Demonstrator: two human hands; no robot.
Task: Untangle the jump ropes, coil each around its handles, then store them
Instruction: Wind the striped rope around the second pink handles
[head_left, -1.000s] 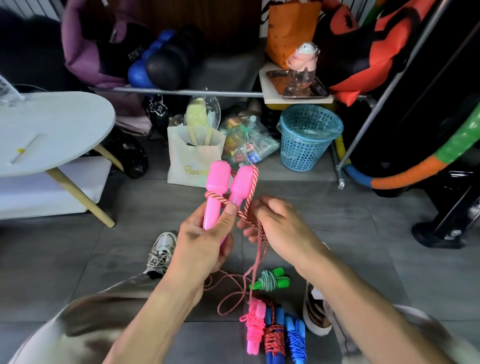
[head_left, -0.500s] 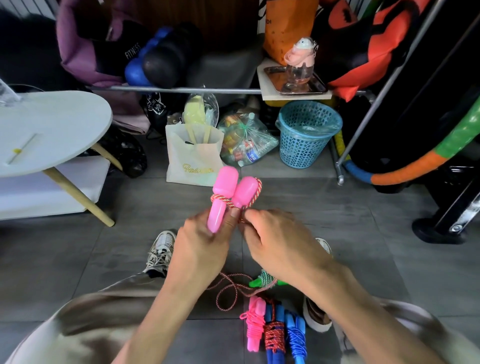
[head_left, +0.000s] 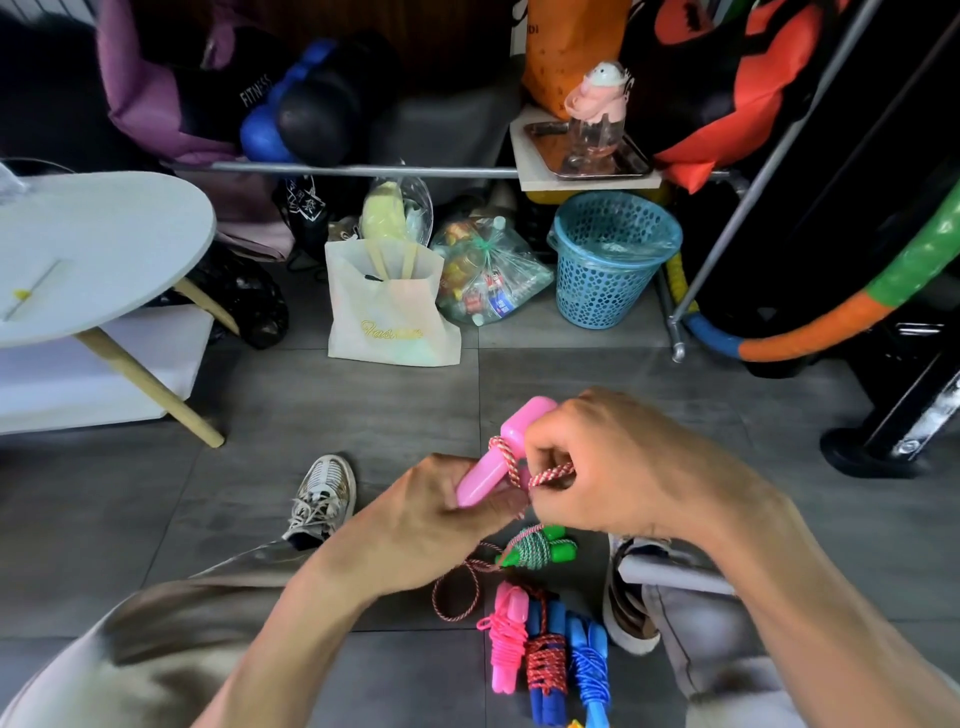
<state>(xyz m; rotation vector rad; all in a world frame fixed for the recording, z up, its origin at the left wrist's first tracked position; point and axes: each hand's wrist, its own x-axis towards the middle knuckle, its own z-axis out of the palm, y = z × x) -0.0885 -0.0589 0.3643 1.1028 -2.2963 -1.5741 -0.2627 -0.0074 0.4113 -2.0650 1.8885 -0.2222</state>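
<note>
Now pink handles (head_left: 496, 457) between both hands.

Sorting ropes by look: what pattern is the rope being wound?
Red and white twist, seen in the head view.

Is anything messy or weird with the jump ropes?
Only the red-and-white rope: its tail lies loose on the floor while both hands wind it on the pink handles. The bundles by the feet are neatly coiled.
</note>
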